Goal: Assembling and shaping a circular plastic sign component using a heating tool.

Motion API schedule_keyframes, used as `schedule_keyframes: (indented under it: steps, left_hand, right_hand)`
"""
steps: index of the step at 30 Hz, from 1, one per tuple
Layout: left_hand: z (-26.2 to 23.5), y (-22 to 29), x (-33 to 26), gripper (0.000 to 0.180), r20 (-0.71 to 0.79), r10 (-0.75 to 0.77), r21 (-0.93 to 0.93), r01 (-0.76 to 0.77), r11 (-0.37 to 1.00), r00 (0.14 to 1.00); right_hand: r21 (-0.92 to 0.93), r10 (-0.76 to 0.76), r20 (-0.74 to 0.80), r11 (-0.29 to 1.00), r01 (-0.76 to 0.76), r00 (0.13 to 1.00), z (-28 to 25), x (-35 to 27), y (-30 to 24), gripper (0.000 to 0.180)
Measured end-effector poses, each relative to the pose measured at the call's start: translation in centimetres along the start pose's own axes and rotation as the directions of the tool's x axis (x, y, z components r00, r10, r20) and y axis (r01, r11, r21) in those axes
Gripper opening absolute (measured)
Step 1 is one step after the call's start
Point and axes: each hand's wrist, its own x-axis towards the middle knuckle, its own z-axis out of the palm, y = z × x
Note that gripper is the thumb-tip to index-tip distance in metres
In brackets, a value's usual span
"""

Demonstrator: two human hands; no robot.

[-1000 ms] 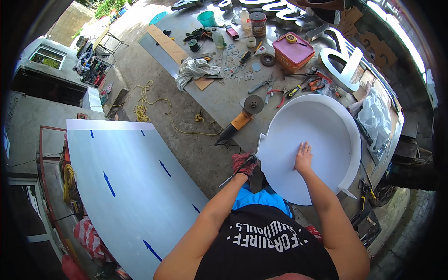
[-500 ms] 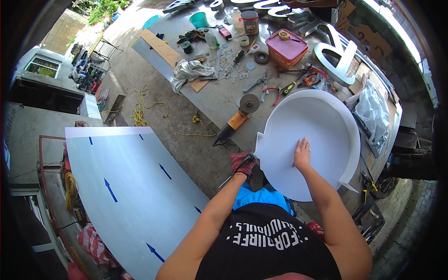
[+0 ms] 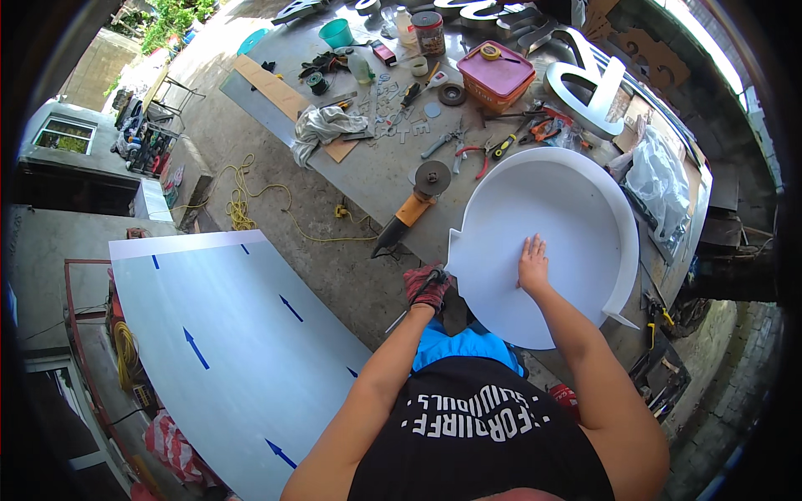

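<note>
A large white round piece (image 3: 576, 225) with a raised curved rim lies over the near edge of the metal-topped table. Fingers spread, my bare right hand (image 3: 532, 265) rests flat on its inner face. My left hand (image 3: 426, 289), in a red glove, is closed around a dark tool (image 3: 434, 277) with a thin rod reaching back past the wrist. It is beside the left edge of the white piece, just below the notch where the rim stops. The tool's working end is too small to make out. An orange angle grinder (image 3: 411, 209) lies on the table edge beyond this hand.
Pliers, cutters and a screwdriver (image 3: 504, 147) lie beyond the white piece, near a pink-lidded tub (image 3: 499, 73). White letter shapes (image 3: 589, 92) and a plastic bag (image 3: 660, 188) are at the right. A big pale sheet with blue arrows (image 3: 225, 334) stands left. Yellow cord (image 3: 242, 196) trails across the floor.
The whole view has shifted slightly, so everything sits a little further left and mostly higher. Both hands keep their places against the white piece.
</note>
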Motion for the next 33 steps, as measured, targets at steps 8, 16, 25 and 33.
schedule_keyframes:
  steps: [8, 16, 25, 33]
  left_hand:
    - [-2.9, 1.8, 0.1, 0.049, 0.125, -0.044, 0.020, 0.042, 0.999, 0.991]
    - [-2.1, 0.9, -0.2, 0.052, 0.041, -0.032, -0.034, 0.034, 0.999, 0.999]
    - [0.7, -0.4, 0.1, 0.054, 0.015, -0.058, -0.029, 0.059, 0.998, 0.998]
    - [-0.4, -0.2, -0.2, 0.056, -0.026, -0.001, -0.072, -0.001, 0.997, 1.000]
  right_hand:
    - [-0.013, 0.007, -0.005, 1.000, -0.008, 1.000, 0.5, 0.1, 0.3, 0.144]
    - [-0.016, 0.007, 0.075, 1.000, -0.006, 0.997, -0.6, 0.1, -0.1, 0.136]
    - [0.012, 0.004, 0.059, 1.000, -0.005, 0.998, -1.1, -0.1, -0.3, 0.133]
    - [0.022, 0.013, 0.068, 1.000, -0.015, 0.998, -1.0, -0.1, -0.3, 0.128]
